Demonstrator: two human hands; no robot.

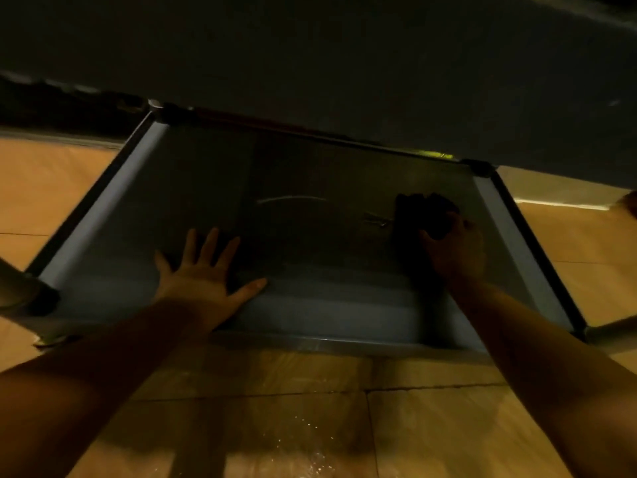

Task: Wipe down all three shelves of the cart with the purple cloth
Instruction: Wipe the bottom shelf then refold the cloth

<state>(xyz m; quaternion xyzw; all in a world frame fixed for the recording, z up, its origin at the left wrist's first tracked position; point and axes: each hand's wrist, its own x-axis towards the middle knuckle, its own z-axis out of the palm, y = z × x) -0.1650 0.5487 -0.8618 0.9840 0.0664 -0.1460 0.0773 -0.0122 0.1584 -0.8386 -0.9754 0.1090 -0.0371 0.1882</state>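
One dim grey metal cart shelf (103,215) was in full view, one darker shelf (344,63) above it. One dark bunched cloth (418,212) lay far right. Two bare hands showed: left (203,274), right (451,250).

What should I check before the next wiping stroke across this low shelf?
1. Cloth gripped by right hand: ok.
2. Cloth touching the shelf: ok, far right area.
3. Left hand flat and open, bracing near the front edge: ok.
4. Stroke path to the left free of objects: ok.
5. Shelf above clear of the head: cannot tell.
6. Cloth colour is purple: cannot tell, too dark.
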